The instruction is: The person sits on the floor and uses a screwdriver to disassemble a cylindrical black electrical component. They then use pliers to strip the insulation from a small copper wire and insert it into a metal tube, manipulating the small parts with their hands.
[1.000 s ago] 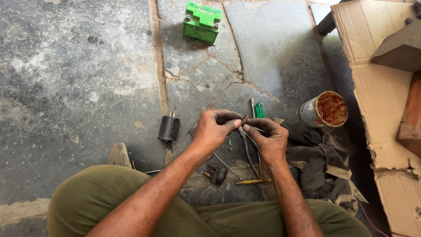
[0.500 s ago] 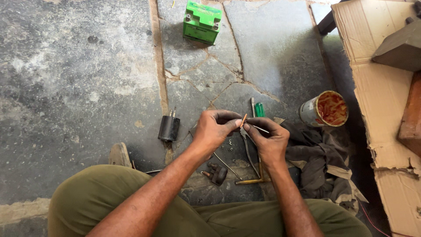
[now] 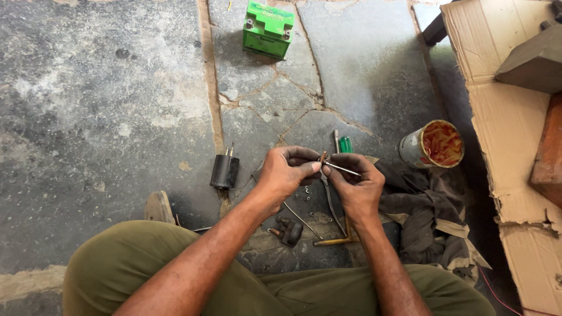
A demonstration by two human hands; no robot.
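— Holding both hands together over the stone floor (image 3: 117,117), what exactly has the person got there?

— The left hand (image 3: 285,172) is closed, fingertips pinching a small brownish part (image 3: 322,158). The right hand (image 3: 357,187) is closed too, gripping a thin metal rod (image 3: 342,169) whose tip meets that part right between the two hands.

— And around them?

— Just left of the left hand stands a small black cylinder (image 3: 224,169) with two prongs on top. Beyond the right hand lies a green-handled screwdriver (image 3: 345,144), and farther right of it an open tin (image 3: 433,143) with reddish contents. A dark rag (image 3: 421,205) lies right of the right wrist. Below the hands, toward the person's knees, there is a small dark fitting (image 3: 290,232) and a yellowish tool (image 3: 333,240). Far ahead sits a green battery (image 3: 268,29).

— What could go wrong, as you judge it?

— The part is tiny and held only by fingertips. If the rod slips off it, I'd guess it could jab a finger, or flick the part out of the grip. It might then roll into the floor's cracks or among the tiny bits (image 3: 305,193) lying under the hands, where it would be hard to find.

— Anything else?

— The tin stands open near the right elbow's sweep; a careless move could tip it.
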